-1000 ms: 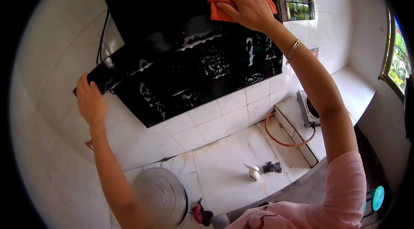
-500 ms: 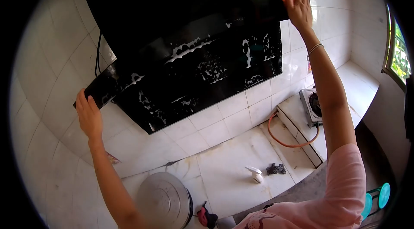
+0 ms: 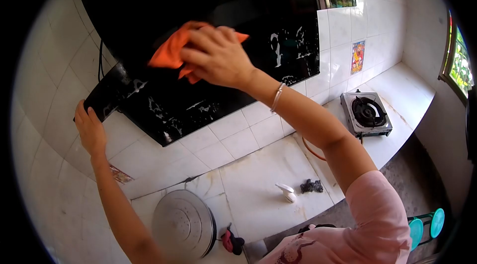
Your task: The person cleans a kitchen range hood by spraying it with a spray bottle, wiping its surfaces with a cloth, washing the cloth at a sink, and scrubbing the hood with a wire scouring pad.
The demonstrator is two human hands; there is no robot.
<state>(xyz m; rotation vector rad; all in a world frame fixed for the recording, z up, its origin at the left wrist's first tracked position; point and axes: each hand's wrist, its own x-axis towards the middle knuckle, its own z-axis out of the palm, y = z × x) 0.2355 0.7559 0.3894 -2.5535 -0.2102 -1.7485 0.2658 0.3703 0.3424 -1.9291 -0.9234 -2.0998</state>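
Where the right hand is: arm stretched across, fingers curled round orange cloth over black range hood
Left hand: arm raised, slightly spread, gripping hood's left end

The hood is hanging above the counter. The bottle is sitting between the pot and scrubber, left of the stove.
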